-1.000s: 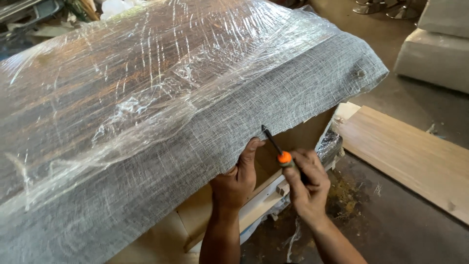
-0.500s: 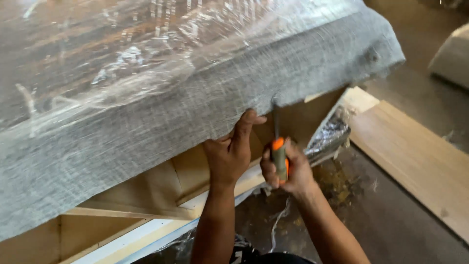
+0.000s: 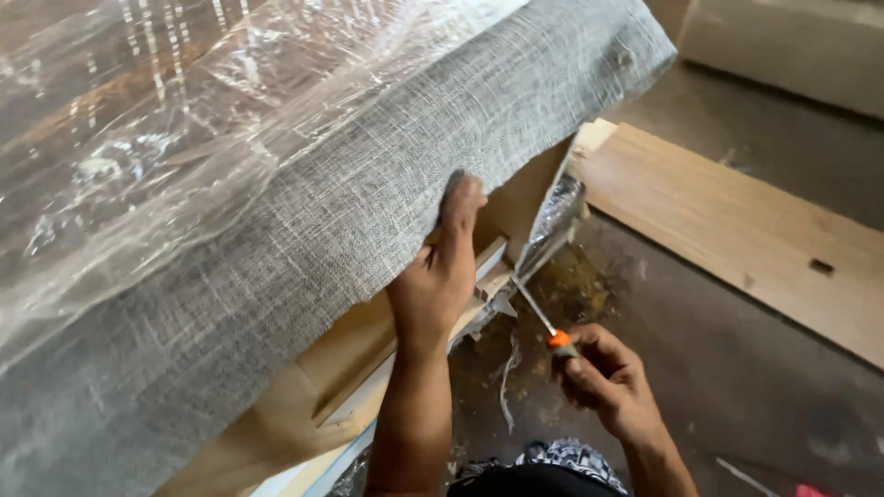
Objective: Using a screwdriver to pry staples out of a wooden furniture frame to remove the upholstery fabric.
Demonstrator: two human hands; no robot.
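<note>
A large upholstered piece covered in grey woven fabric (image 3: 304,248) fills the left of the head view, its top wrapped in clear plastic film (image 3: 175,120). My left hand (image 3: 437,276) grips the lower edge of the grey fabric, thumb on the cloth, over the bare wooden frame (image 3: 368,354). My right hand (image 3: 603,377) holds a screwdriver (image 3: 543,322) with an orange collar. Its metal shaft points up and left, the tip at the wooden frame edge just below my left hand.
A long light wooden board (image 3: 737,230) lies on the dark concrete floor (image 3: 737,387) to the right. Crumpled plastic film (image 3: 552,216) hangs at the frame's corner. A pale block (image 3: 792,46) stands at the top right. Debris is scattered on the floor under the frame.
My right hand has dropped lower and to the right, turning the screwdriver from upright at the fabric edge to angled at the frame. My left hand has slid up onto the fabric edge.
</note>
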